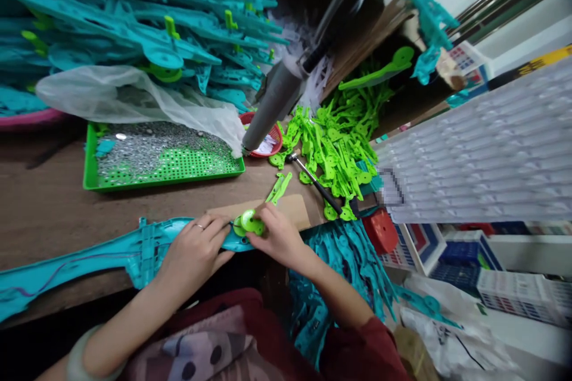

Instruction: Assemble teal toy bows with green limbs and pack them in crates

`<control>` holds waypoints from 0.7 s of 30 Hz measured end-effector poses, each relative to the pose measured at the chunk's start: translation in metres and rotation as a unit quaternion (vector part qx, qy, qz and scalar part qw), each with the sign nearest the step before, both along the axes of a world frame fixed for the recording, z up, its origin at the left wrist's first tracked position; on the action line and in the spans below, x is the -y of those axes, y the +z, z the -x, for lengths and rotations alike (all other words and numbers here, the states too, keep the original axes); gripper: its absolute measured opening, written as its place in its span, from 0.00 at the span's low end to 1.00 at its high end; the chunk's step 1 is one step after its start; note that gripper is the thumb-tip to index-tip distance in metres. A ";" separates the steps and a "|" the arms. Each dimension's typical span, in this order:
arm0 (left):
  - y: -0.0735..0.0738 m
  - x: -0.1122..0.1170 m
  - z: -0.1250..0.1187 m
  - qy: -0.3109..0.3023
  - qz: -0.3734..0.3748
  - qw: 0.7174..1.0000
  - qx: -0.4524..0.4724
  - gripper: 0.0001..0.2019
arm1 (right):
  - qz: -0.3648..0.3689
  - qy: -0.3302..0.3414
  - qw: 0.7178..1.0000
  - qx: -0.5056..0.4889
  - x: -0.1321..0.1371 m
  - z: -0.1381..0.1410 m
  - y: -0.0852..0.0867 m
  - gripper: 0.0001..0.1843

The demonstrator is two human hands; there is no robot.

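The blue part lies long-ways by the near edge of the brown counter, slanting up from the left side of the view to the hands. The left hand grips it, fingers bent close together. The right hand pinches a green piece over its right end. Behind are a green tray, a hammer and a green heap. White baskets stand at the right.

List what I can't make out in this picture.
All in the head view:
- Long teal part: left end, cut off by the frame edge; another stretch, covered by the left hand.
- Silvery pieces in the green tray: too small to tell their shape.
- Red basket: partly hidden by the grey cylinder.
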State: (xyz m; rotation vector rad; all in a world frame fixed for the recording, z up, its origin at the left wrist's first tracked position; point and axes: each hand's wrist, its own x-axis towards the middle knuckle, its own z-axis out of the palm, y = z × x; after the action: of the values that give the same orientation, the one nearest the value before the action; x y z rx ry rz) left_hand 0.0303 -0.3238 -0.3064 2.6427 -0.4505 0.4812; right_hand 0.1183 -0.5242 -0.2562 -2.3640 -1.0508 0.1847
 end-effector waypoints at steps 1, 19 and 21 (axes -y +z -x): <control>0.000 0.000 0.000 -0.001 0.002 1.000 0.001 0.09 | -0.003 -0.005 1.000 -0.009 -0.002 0.000 -0.005 0.10; 0.000 0.001 0.002 0.004 0.021 1.000 -0.015 0.12 | -0.088 0.043 0.991 -0.091 0.017 -0.007 -0.005 0.16; 0.001 0.001 0.002 -0.001 0.027 1.000 -0.013 0.12 | -0.077 0.049 0.993 -0.079 0.017 -0.007 -0.005 0.15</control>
State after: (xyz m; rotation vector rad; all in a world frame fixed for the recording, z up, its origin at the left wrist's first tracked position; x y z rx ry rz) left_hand 0.0288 -0.3249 -0.3051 2.5934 -0.4258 0.4511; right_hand 0.1258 -0.5409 -0.2611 -2.1256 -1.0662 0.3103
